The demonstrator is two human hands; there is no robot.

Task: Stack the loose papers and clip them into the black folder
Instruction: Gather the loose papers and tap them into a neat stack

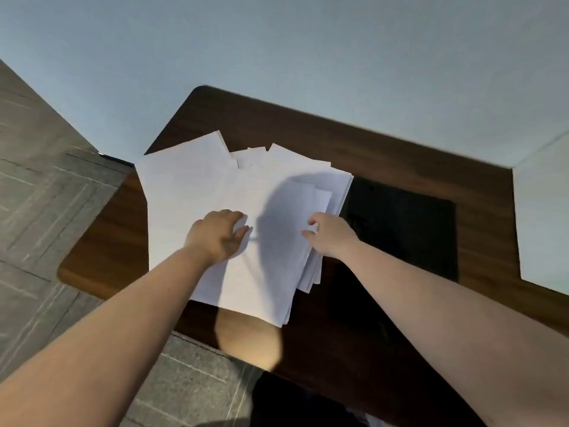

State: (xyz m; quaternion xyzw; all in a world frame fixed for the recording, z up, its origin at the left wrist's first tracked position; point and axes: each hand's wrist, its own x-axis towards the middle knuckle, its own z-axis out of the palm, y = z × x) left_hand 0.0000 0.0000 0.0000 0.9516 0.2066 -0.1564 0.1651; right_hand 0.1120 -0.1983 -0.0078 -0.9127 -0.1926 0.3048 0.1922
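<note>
Your loose papers (234, 195) lie in a messy fan in the middle of the frame, on the dark wood worktop (400, 149). They are not a neat stack yet. Corners poke out at the top and along the right edge. The long side of most sheets runs from the bottom of the frame up toward the top, leaning a little to the left.

Your left hand (217, 234) rests on the sheets near the middle, fingers curled and pressing down on the paper. It looks like it pins the sheets more than it grips them. Your right hand (328, 234) is at the right edge of the pile, with its fingers bent around that edge. I think it pinches a few sheets there, but I cannot tell how many.

The black folder (406, 223) lies flat on the worktop to the right of the papers, in the right middle of the frame. The right edge of the pile sits just over its left side. Your right hand is the nearer one to it. I cannot see its clip.

Nothing else stands between the papers and the folder. The grey tiled floor (46, 180) fills the left of the frame, and a pale wall (277, 41) fills the top.

I think the sheets need squaring up first, then a short slide to the right.
</note>
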